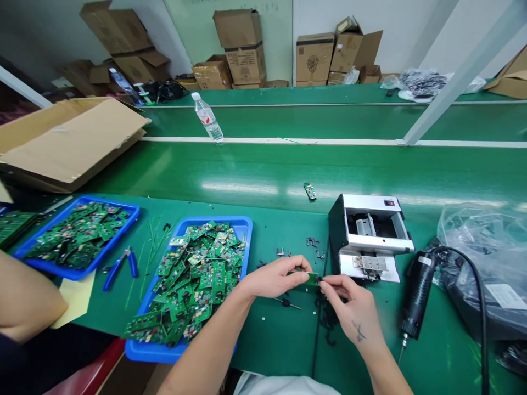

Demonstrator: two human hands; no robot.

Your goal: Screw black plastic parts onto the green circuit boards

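Observation:
A small green circuit board (pixel 313 278) is pinched in my left hand (pixel 288 277), over the middle of the green table. My right hand (pixel 349 304) has thumb and forefinger closed at the board's right end, on a small black part (pixel 320 279) mostly hidden by the fingertips. Below my left hand lies a thin dark tool (pixel 287 303) with a metal shaft. Small black plastic pieces (pixel 328 321) are scattered under my hands, with more black clips (pixel 313 242) beyond them.
A blue tray (pixel 247 225) heaped with circuit boards stands left; another blue tray (pixel 134 211) lies farther left, near pliers (pixel 119 269) and a co-worker's arm (pixel 28 299). A silver-black machine (pixel 370 241), electric screwdriver (pixel 418 296) and plastic bag (pixel 481 274) stand right. One board (pixel 309 191) lies ahead.

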